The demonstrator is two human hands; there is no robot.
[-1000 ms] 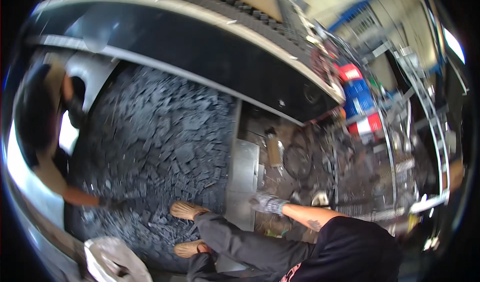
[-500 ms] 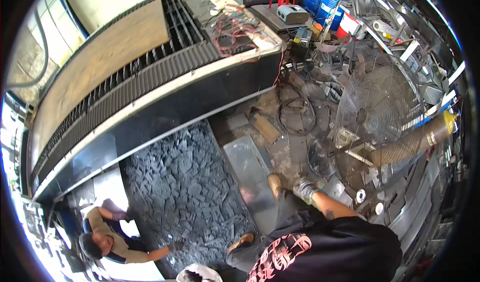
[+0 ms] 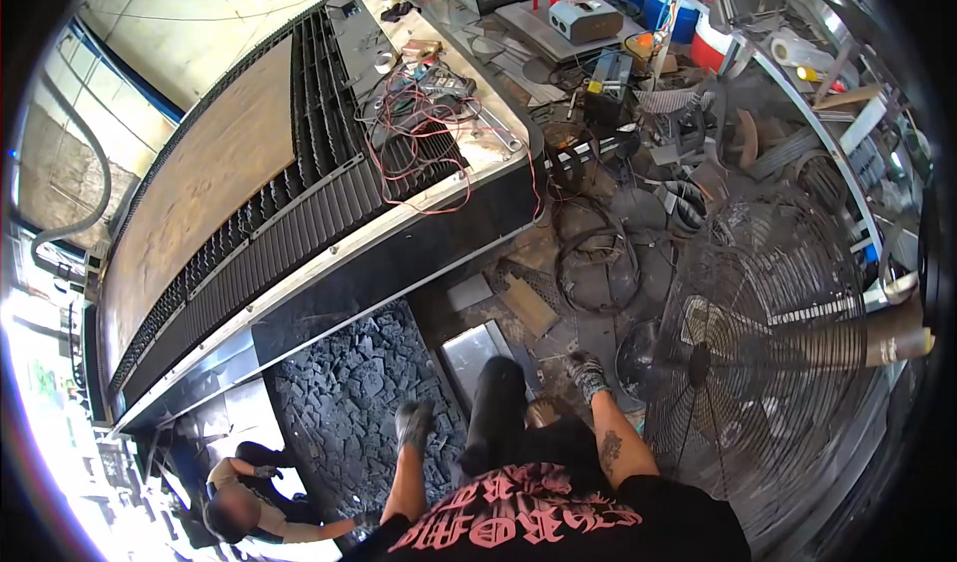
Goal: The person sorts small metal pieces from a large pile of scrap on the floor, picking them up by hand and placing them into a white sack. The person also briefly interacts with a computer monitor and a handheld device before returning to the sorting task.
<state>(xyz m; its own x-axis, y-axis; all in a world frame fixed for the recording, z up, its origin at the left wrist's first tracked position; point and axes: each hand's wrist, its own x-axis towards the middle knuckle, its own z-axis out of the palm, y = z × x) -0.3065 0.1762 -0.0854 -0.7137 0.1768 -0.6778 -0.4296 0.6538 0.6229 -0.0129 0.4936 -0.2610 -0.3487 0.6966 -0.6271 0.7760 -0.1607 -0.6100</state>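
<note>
1. Lying left of centre, beside a slatted machine bed (image 3: 319,104), were dark flat pieces (image 3: 344,403).
2. The gloved left hand (image 3: 414,424) hung over them; the gloved right hand (image 3: 585,373) was near a caged fan (image 3: 700,365). Whether the fingers of these 2 hands were wide, narrow or holding something, I could not tell.
3. The step looked like positioning beside the pieces; any grasp would call for care around edges.
4. A co-worker (image 3: 269,512) reached toward the pieces.
5. Reddish lettering crossed a black shirt (image 3: 598,542).

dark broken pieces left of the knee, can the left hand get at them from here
Probably yes: the gloved left hand appears over the dark broken pieces, and nothing visible blocks the way, though its height above them is hard to tell.
</note>
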